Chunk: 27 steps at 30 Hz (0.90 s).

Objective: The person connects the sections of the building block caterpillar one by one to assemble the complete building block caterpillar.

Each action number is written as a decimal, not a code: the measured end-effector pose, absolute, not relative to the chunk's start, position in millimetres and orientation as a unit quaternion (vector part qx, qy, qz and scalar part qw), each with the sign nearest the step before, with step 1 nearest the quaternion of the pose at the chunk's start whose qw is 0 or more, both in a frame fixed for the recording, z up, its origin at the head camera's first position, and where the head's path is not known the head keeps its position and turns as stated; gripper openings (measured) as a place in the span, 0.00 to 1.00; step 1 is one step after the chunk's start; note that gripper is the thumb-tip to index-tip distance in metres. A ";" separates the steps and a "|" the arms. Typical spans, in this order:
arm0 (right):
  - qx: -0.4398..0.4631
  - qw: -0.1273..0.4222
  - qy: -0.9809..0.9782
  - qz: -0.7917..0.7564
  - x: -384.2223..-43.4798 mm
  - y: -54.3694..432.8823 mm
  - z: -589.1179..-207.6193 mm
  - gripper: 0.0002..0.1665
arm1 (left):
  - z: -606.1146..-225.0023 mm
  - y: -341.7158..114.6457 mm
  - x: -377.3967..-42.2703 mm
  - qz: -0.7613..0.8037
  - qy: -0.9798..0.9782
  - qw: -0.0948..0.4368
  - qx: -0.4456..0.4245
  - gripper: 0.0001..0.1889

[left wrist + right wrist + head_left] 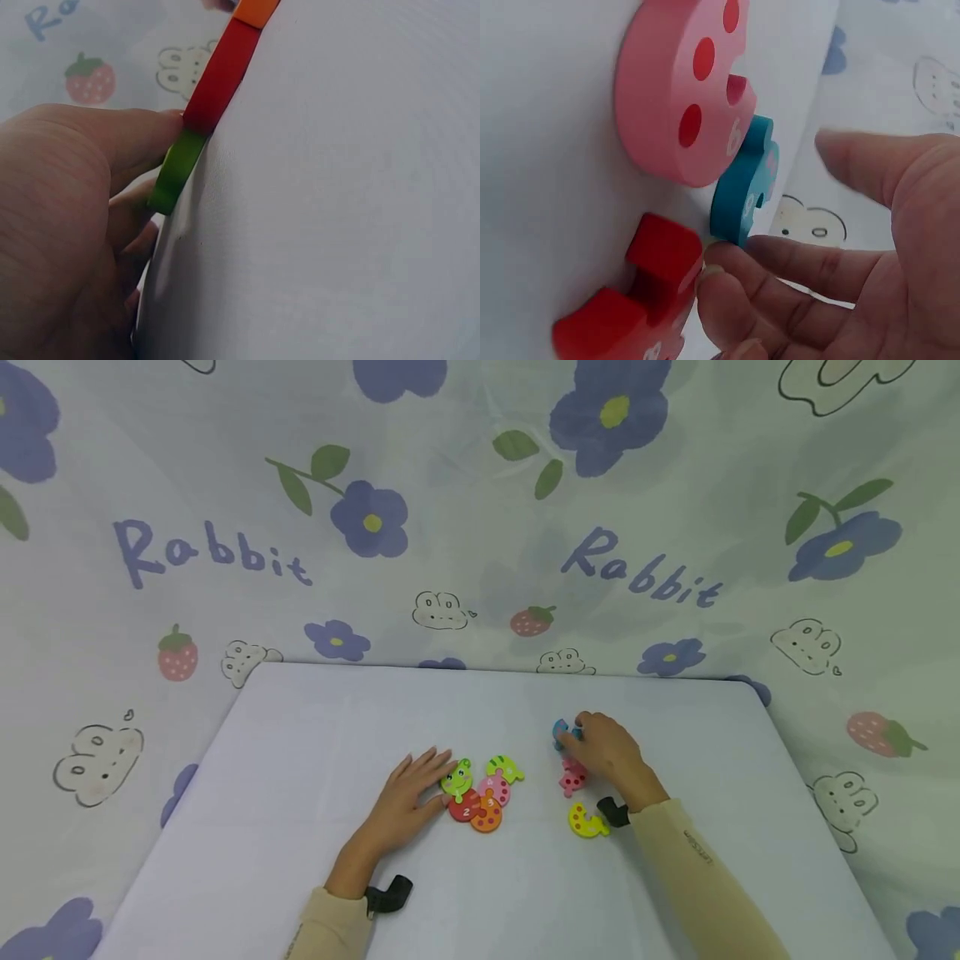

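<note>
Wooden puzzle pieces in curved, linked shapes lie on the white table. My left hand (405, 795) rests at the left end of the joined row, fingers extended. Its thumb and index fingertip touch the edges of the green frog-like head piece (457, 780) and the red piece (465, 810). An orange piece (487, 817), a pink piece (495, 790) and a green striped piece (507, 767) continue the curve. Over at the right, my right hand (611, 756) reaches to a blue piece (742, 187), fingertips at its edge and thumb spread apart from them.
Close to the right hand are a loose pink piece with red dots (675, 90) and a red piece (664, 247). Nearer the front lies a yellow dotted piece (585, 822). Behind the table (360, 710) hangs a patterned cloth (465, 527).
</note>
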State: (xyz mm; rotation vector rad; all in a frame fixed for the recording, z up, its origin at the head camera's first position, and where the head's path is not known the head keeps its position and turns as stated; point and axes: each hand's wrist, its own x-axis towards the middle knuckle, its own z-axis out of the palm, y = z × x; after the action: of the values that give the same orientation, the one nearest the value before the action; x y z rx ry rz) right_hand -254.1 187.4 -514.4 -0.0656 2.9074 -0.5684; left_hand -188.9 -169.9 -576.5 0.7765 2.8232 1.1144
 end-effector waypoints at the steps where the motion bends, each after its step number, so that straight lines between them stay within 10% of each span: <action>1: -0.025 0.091 0.978 -0.186 -256.7 185.7 -515.3 0.38 | -576.4 -169.7 -188.7 0.356 0.901 0.002 0.248 0.29; 27: -0.131 0.099 0.981 -0.107 -235.3 155.0 -528.4 0.35 | -577.7 -168.6 -188.7 0.355 0.900 -0.009 0.252 0.29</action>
State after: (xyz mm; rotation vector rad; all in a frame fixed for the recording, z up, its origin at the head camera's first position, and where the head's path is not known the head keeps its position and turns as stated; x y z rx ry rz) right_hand -235.3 155.0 -528.4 -0.3882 2.9002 -0.3175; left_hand -188.7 -168.6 -577.7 0.7976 2.8438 1.1230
